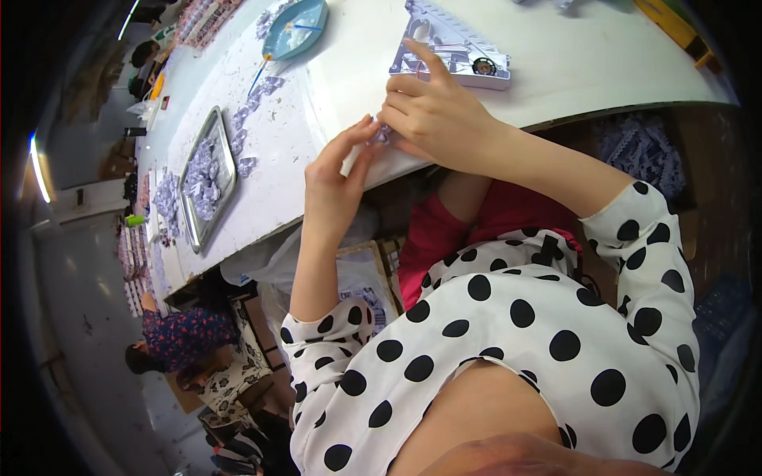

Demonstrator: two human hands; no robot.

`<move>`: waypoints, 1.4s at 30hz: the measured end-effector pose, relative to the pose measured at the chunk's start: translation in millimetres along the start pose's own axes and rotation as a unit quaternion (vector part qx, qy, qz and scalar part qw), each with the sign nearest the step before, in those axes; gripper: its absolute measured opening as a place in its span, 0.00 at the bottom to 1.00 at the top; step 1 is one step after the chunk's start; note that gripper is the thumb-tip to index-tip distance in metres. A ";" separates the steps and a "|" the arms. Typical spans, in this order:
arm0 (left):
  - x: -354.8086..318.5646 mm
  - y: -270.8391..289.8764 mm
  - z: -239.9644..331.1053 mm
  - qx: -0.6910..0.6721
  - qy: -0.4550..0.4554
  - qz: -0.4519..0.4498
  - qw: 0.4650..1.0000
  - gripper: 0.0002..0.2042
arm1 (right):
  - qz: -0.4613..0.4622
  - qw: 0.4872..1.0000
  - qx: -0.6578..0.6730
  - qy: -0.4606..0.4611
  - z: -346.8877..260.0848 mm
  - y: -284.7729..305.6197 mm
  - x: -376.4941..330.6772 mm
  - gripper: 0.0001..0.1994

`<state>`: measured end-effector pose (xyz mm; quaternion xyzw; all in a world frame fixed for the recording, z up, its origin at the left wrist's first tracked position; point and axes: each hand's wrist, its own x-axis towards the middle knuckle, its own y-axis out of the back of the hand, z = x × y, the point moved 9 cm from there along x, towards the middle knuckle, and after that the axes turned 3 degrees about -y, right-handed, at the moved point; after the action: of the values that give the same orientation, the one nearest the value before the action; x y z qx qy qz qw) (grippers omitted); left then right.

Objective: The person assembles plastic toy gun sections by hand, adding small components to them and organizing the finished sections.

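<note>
Close to the table's near edge, my two hands meet over a small lavender plastic piece (pixel 381 133). My left hand (pixel 337 163) pinches it from the left between thumb and fingers. From the other side my right hand (pixel 440 119) grips the same piece, its index finger raised off it. The fingers cover most of the piece, so its exact shape is hidden. Just beyond my right hand lies a wedge-shaped lavender plastic housing (pixel 456 55), its inside facing up, with thin wires and a round black part in it.
A metal tray (pixel 230 170) of lavender plastic pieces stands on the left, with loose pieces (pixel 258 95) beside it. A blue dish (pixel 316 17) with white stuff and a brush is at the back. A yellow tool (pixel 675 28) lies far right. A co-worker (pixel 190 337) sits at lower left.
</note>
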<state>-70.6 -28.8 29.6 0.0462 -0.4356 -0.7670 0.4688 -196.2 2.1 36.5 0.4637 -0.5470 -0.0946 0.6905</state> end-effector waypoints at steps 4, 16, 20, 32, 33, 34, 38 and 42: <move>14.1 1.6 -6.3 -0.015 0.067 -0.021 0.997 0.17 | 0.021 0.997 -0.073 0.012 1.9 -6.6 9.6 0.04; 22.8 -0.1 12.3 0.105 -0.093 0.031 0.990 0.15 | 0.057 0.996 -0.053 0.032 1.5 -6.6 6.1 0.01; 31.6 6.1 5.9 0.095 -0.086 0.014 0.992 0.13 | -0.032 0.997 -0.071 0.023 4.1 -20.6 10.1 0.08; 102.5 -17.2 61.5 0.184 -0.133 0.116 0.967 0.14 | 0.217 0.948 0.049 -0.229 90.4 82.3 -65.7 0.25; 101.6 -21.6 57.2 0.198 -0.122 0.109 0.966 0.14 | 0.197 0.948 0.056 -0.244 90.6 78.4 -72.7 0.25; 99.9 -23.3 54.5 0.196 -0.121 0.110 0.967 0.14 | 0.177 0.949 0.061 -0.254 91.7 73.7 -78.5 0.25; 97.4 -33.1 53.1 0.236 -0.088 0.083 0.964 0.15 | 0.146 0.947 0.070 -0.278 94.0 69.0 -91.8 0.26; 98.2 -33.3 51.2 0.248 -0.076 0.072 0.963 0.15 | 0.102 0.951 0.058 -0.287 89.4 58.6 -84.7 0.28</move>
<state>-172.4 -65.4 70.6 0.0710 -0.6487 -0.6003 0.4623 -326.2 40.5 20.9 0.3980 -0.7708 -0.1211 0.4825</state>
